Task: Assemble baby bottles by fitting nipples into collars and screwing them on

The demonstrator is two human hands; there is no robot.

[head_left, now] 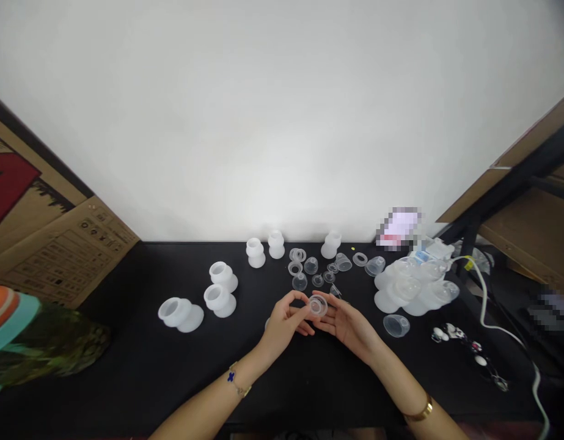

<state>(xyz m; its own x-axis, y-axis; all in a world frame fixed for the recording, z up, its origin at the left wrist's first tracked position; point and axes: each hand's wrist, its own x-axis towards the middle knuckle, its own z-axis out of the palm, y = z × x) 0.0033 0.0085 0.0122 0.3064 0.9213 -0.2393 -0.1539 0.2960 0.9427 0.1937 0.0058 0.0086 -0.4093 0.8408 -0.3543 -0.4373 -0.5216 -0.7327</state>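
Clear cap (317, 305) is up off the black surface (139, 360), held between both hands, front and centre, so that's the piece being worked right now.

Widest first: the surface runs wall to wall, with a cardboard box (57, 244) leaning at the left edge. Over on the right sits a heap of clear domes (414, 284), piled touching one another, and from here that looks like stock not yet handled. Along the left and back stand the white silicone pieces (220, 300), six by my count, set apart from one another; whether those count as finished I can't say.

Between them, just behind the hands, the loose clear parts (311, 266) lie scattered, rings and little cups, a fair number. One clear cup (396, 325) sits alone near the right forearm.

Down to the hands. Left hand (286, 321): grip closed, fingertips pinching the cap's near rim. Right hand (346, 324): palm turned up, grip looser, thumb and fingertips on the cap's other side.

My read: somewhere mid-way, one piece in hand, plenty lying loose.
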